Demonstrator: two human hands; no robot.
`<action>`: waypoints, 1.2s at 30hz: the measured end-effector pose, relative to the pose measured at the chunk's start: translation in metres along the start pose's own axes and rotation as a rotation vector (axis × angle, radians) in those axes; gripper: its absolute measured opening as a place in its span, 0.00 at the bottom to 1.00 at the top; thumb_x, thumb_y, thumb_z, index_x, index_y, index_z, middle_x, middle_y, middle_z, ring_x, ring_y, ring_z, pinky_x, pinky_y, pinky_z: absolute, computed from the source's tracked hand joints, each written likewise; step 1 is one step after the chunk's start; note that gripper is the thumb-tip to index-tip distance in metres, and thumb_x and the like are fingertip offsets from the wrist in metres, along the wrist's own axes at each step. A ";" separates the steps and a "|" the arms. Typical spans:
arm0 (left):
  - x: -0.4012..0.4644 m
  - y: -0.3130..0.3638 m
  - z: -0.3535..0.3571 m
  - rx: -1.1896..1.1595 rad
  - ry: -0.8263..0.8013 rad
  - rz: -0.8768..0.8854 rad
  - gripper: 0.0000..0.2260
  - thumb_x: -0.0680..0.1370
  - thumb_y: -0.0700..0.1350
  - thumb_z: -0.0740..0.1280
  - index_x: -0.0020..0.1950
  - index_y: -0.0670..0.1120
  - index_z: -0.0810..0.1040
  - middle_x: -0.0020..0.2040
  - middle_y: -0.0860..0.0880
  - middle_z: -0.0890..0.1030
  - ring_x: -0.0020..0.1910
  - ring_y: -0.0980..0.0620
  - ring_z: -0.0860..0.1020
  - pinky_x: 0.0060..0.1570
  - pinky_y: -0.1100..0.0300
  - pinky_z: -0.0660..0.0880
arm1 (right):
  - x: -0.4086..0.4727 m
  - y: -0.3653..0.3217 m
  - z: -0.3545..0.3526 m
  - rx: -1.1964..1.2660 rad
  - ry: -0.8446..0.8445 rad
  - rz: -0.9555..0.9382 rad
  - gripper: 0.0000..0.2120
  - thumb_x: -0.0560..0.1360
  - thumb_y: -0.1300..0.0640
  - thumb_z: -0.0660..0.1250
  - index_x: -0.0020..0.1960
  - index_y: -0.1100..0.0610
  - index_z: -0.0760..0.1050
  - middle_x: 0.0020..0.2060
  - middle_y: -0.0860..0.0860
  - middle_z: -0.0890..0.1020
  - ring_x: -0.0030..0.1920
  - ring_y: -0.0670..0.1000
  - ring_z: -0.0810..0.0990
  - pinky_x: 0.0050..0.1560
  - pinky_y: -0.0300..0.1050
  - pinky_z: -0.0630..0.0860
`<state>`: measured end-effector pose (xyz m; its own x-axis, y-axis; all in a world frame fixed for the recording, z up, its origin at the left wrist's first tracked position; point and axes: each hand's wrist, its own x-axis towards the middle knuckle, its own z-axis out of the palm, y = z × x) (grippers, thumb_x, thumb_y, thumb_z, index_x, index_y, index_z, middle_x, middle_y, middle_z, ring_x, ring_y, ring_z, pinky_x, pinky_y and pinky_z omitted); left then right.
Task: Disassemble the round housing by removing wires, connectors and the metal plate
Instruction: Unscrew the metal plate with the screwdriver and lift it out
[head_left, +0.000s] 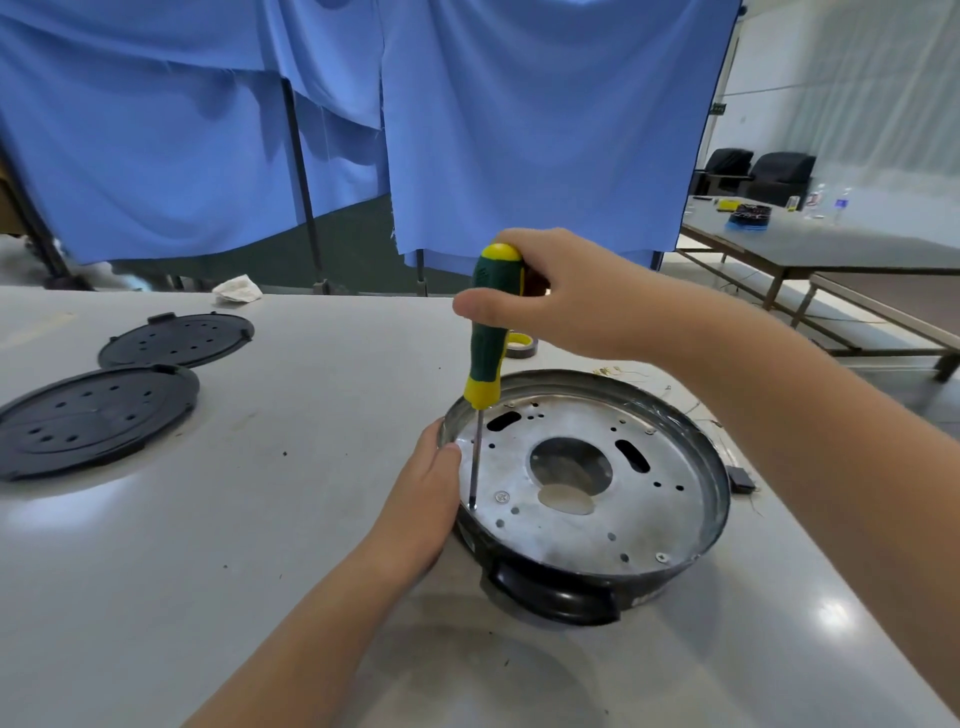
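The housing (587, 519) sits near the front of the table (260, 519), open side up, with the plate (571, 519) lying flat inside its wall. The right hand (561, 296) grips the handle of a screwdriver (485, 332), fingers and thumb wrapped round the green and yellow grip; the shaft stands almost upright, its tip down at the plate's left edge, just beside a screw (501, 497). The left hand (423, 499) rests against the housing's left rim, fingers pressed along the outer wall and thumb at the lip, bracing it.

The plate looks like thin stamped metal: stiff, light, smooth, likely slick to bare fingers and sharp at its punched holes. Once its screws are out, the large central opening (569, 467) or the oblong slots seem the best places to hook a fingertip and lift. A second screw (661, 558) shows near the front right. The housing itself appears rigid with a dark handle (550, 592) below, so it should take firm bracing without bending.

Loose wires (623, 371) lie on the table behind the housing; two black covers (98, 421) lie well apart to the left.
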<state>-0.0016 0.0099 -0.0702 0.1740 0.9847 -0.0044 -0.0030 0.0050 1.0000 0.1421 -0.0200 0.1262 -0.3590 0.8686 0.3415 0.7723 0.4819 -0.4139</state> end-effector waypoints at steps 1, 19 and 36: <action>0.000 0.000 0.000 -0.004 -0.005 0.000 0.15 0.76 0.49 0.58 0.58 0.63 0.75 0.57 0.55 0.81 0.61 0.50 0.78 0.63 0.44 0.72 | 0.002 -0.002 -0.002 -0.011 -0.032 -0.009 0.17 0.72 0.36 0.64 0.40 0.49 0.69 0.30 0.46 0.70 0.28 0.44 0.67 0.32 0.39 0.67; -0.005 0.004 0.001 0.012 0.008 0.054 0.15 0.75 0.50 0.57 0.58 0.61 0.76 0.55 0.58 0.82 0.59 0.55 0.78 0.63 0.46 0.73 | 0.017 -0.036 -0.034 -0.376 -0.371 -0.055 0.10 0.76 0.56 0.66 0.56 0.48 0.76 0.41 0.43 0.77 0.38 0.45 0.75 0.37 0.37 0.69; -0.003 0.001 0.000 -0.008 0.002 0.027 0.14 0.76 0.48 0.58 0.57 0.62 0.77 0.55 0.56 0.82 0.59 0.52 0.78 0.62 0.45 0.73 | 0.018 -0.037 -0.010 -0.996 -0.082 -0.161 0.24 0.81 0.42 0.49 0.33 0.56 0.62 0.30 0.51 0.67 0.28 0.50 0.65 0.28 0.42 0.56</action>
<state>-0.0020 0.0068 -0.0693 0.1715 0.9849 0.0228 -0.0152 -0.0205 0.9997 0.1121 -0.0240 0.1561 -0.5036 0.8249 0.2567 0.7837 0.3113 0.5375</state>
